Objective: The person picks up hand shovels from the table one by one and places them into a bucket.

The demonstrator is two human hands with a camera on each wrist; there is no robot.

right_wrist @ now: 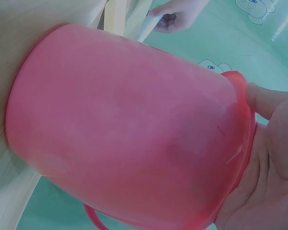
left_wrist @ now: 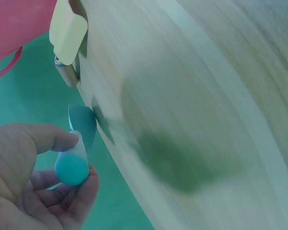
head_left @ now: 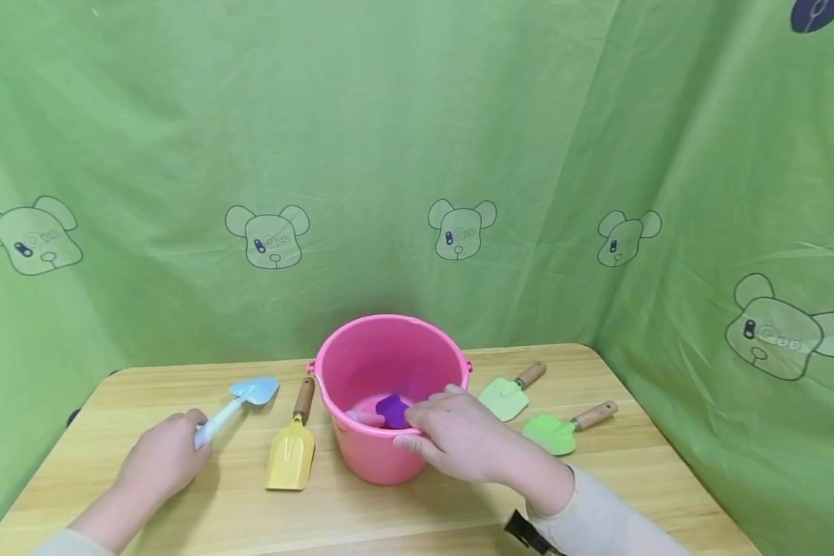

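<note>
My left hand [head_left: 165, 454] grips the light blue handle of a small toy trowel [head_left: 255, 390], whose blade points away over the table. Thumb and fingers wrap that handle in the left wrist view, where its rounded end [left_wrist: 72, 168] faces the camera. With my right hand [head_left: 462, 434] I hold the near right rim of a pink bucket [head_left: 382, 455], thumb outside and fingers over the edge. Inside the bucket lie a purple piece [head_left: 392, 411] and a pale pink piece [head_left: 365, 418], their kinds unclear. The right wrist view is mostly filled by the bucket's side [right_wrist: 125, 124].
Between my left hand and the bucket lies a yellow shovel [head_left: 291, 455] with a wooden handle. Right of the bucket are a pale green shovel [head_left: 504, 398] and a brighter green trowel [head_left: 550, 434]. Green curtains [head_left: 389, 139] enclose the wooden table [head_left: 361, 525].
</note>
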